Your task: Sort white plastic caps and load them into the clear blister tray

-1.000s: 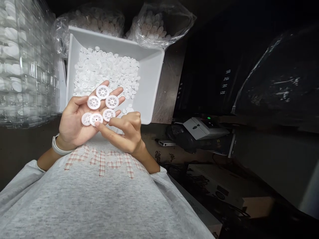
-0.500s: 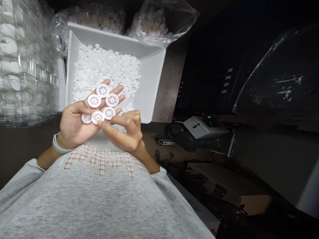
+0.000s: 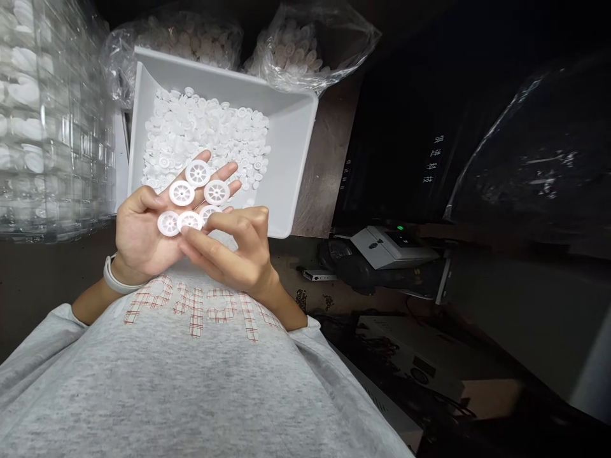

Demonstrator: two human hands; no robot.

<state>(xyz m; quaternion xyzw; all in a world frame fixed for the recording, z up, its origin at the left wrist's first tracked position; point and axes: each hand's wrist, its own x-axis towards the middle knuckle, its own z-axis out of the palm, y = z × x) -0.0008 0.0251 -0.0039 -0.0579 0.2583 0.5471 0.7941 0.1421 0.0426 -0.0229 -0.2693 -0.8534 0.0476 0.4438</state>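
Observation:
My left hand (image 3: 143, 238) is palm up with its fingers stretched out, carrying several white plastic spoked wheels. One wheel (image 3: 198, 172) lies toward the fingertips, another (image 3: 182, 193) beside it on the fingers, and a third (image 3: 216, 191) across the other fingers. A lower wheel (image 3: 168, 223) rests near the base of the thumb, which is raised off it. My right hand (image 3: 238, 251) reaches in from the right, thumb and forefinger at the wheel (image 3: 189, 220) next to that one. Its forefinger partly covers a further wheel (image 3: 209, 213).
Behind my hands a white bin (image 3: 298, 159) holds a heap of small white plastic parts (image 3: 205, 127). Plastic bags (image 3: 296, 54) of similar parts stand beyond it. Stacked clear trays (image 3: 52, 127) rise at the left. A grey device (image 3: 389, 247) with a green light is at the right.
My left thumb has lifted, uncovering the wheel near its base. My right hand has shifted slightly left, its forefinger now covering more of the wheel on the right.

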